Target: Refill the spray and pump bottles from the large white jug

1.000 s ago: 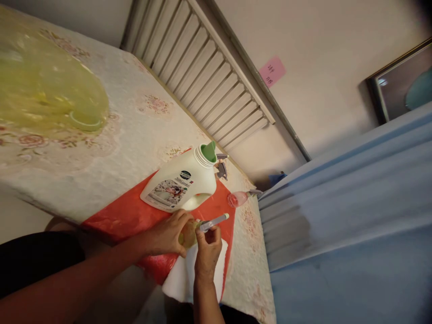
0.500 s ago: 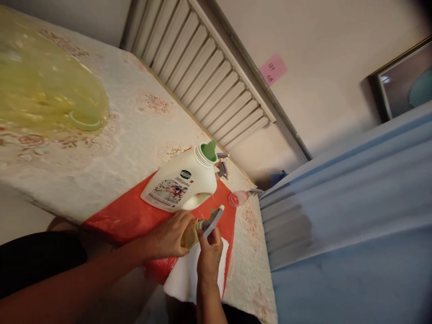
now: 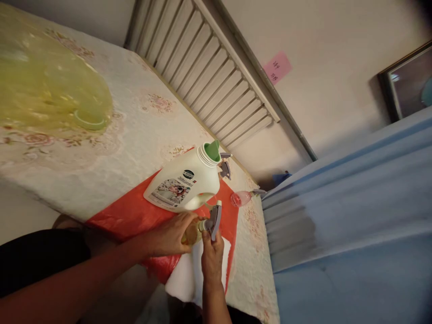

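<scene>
My left hand grips a small yellowish spray bottle over a red plastic sheet. My right hand pinches the bottle's grey trigger spray head, which sits on the bottle's neck and points up and away from me. Just behind the hands stands a white jug with a green pouring spout and no cap.
A white cloth lies under my right hand. A small pink spray bottle and a grey spray head lie beyond the jug. A yellow plastic bag covers the table's left. A radiator lines the wall; blue fabric hangs right.
My right hand has turned the grey spray head on the small bottle, from pointing right to pointing up and away. My left hand kept hold of the bottle.
</scene>
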Motion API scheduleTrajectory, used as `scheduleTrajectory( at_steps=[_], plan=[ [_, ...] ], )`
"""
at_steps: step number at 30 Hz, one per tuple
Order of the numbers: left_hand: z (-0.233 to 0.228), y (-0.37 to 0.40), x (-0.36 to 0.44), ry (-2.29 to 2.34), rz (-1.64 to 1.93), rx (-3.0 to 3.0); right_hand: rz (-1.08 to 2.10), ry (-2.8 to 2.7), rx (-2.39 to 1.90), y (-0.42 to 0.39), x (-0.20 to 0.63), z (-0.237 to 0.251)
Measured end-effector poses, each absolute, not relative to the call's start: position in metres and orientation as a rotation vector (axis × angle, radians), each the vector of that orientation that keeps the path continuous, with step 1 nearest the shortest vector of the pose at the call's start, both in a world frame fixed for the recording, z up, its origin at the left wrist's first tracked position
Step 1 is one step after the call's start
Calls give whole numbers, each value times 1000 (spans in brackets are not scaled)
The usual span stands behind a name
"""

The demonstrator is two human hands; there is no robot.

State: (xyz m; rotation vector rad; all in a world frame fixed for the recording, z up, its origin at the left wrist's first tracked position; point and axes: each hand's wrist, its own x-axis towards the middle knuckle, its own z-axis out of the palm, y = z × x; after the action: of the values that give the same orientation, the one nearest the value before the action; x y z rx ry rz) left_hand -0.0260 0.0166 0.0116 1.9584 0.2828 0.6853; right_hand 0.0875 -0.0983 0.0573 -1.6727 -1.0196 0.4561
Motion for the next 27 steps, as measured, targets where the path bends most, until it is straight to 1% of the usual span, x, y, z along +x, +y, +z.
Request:
scheduleTrajectory(
  at_steps=[4, 12, 23, 27],
  plan=[
    [15, 15, -27, 304, 674, 1962, 404, -978, -1652, -97, 85, 54],
    [11, 9, -21, 360, 758, 2012, 244, -757, -1634, -87, 81, 34],
    [5, 9, -20, 357, 770, 2013, 425, -911, -1631, -99, 81, 54],
    [5, 9, -19, 385, 782, 2024, 354, -851, -1632, -96, 81, 48]
  ],
)
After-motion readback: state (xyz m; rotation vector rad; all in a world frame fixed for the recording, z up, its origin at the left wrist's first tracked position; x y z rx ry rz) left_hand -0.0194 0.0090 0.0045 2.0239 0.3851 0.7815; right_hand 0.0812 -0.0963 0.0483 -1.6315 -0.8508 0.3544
